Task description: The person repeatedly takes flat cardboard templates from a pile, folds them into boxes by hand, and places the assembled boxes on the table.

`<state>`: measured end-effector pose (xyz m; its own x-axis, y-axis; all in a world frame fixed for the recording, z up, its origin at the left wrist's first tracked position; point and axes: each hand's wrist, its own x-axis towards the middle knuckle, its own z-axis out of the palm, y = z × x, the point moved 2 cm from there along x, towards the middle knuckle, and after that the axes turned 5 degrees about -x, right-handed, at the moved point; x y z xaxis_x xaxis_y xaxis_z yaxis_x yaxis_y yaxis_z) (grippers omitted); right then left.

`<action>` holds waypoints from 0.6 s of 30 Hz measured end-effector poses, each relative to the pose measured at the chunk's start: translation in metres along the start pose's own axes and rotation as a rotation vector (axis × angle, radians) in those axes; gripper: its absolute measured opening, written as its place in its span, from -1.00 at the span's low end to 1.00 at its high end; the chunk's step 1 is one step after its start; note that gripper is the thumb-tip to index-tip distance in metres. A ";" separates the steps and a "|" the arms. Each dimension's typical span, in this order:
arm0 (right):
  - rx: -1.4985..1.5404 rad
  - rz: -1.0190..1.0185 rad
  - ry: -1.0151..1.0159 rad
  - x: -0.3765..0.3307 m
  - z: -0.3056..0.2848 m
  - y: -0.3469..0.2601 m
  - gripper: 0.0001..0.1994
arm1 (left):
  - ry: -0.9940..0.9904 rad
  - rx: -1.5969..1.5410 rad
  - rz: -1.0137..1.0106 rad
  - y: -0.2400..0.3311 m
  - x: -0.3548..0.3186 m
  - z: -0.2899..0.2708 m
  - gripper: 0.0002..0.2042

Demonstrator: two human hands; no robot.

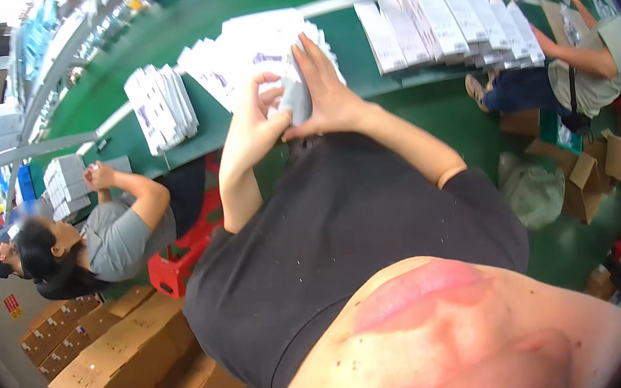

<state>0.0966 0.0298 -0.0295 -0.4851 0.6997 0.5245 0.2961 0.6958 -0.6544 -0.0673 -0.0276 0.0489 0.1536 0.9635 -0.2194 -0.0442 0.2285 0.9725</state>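
A small pale grey-white box (298, 103) is between my hands in front of my chest, at the near edge of the green table. My left hand (259, 123) has its fingers curled against the box's left side. On the other side, my right hand (329, 89) presses along it, with long fingers stretched up and the thumb underneath. My hands hide part of the box. Just beyond them lies a spread pile of flat white printed cartons (252, 34). A fanned stack of similar cartons (159, 108) lies to the left.
Rows of white cartons (452, 21) lie on the table (345, 42) at right. A co-worker (118, 233) sits at left, another (590, 70) works at right. A red stool (173, 273) and large brown boxes (121, 357) stand at lower left; open boxes (587, 175) are at right.
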 end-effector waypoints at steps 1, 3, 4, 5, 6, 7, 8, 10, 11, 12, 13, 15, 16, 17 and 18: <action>-0.004 -0.007 0.000 0.003 0.000 -0.003 0.30 | 0.009 -0.017 -0.013 -0.002 0.004 -0.005 -0.43; -0.024 -0.046 0.020 0.012 -0.006 0.000 0.27 | 0.013 -0.020 0.012 0.003 0.012 -0.009 -0.43; -0.155 -0.094 0.035 0.016 -0.010 0.004 0.22 | 0.082 0.074 -0.062 0.006 0.013 -0.006 -0.45; -0.287 -0.139 0.053 0.021 -0.015 0.007 0.17 | 0.154 0.163 -0.136 0.009 0.016 -0.005 -0.48; -0.316 -0.205 0.065 0.025 -0.021 0.006 0.13 | 0.165 0.172 -0.102 0.008 0.019 -0.007 -0.48; -0.346 -0.268 0.076 0.029 -0.026 0.004 0.10 | 0.175 0.207 -0.064 0.000 0.025 -0.012 -0.47; -0.359 -0.293 0.090 0.032 -0.031 0.004 0.10 | 0.181 0.241 -0.029 -0.012 0.032 -0.018 -0.47; -0.172 -0.412 -0.024 0.034 -0.034 -0.001 0.13 | 0.189 0.309 0.030 -0.022 0.043 -0.025 -0.46; -0.186 -0.422 -0.014 0.032 -0.034 -0.006 0.13 | 0.184 0.314 0.048 -0.020 0.046 -0.023 -0.46; -0.016 -0.344 0.024 0.030 -0.034 -0.009 0.14 | 0.165 0.241 0.275 -0.013 0.048 -0.021 -0.46; 0.155 -0.265 0.058 0.026 -0.034 -0.012 0.14 | 0.145 0.161 0.497 -0.007 0.048 -0.016 -0.45; 0.500 -0.102 0.122 0.024 -0.036 -0.012 0.15 | 0.095 -0.007 0.932 0.005 0.046 -0.008 -0.44; 0.561 -0.078 0.103 0.027 -0.041 -0.015 0.13 | 0.093 -0.005 0.937 0.007 0.046 -0.006 -0.44; 0.624 -0.054 0.083 0.030 -0.047 -0.018 0.10 | 0.069 -0.019 0.871 0.008 0.047 -0.002 -0.44; 0.625 -0.047 0.096 0.033 -0.049 -0.020 0.10 | 0.034 -0.033 0.793 0.007 0.046 0.001 -0.45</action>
<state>0.1151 0.0469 0.0280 -0.4017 0.7021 0.5879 -0.2745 0.5202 -0.8087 -0.0591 0.0184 0.0460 0.0343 0.8443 0.5348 -0.1570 -0.5239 0.8372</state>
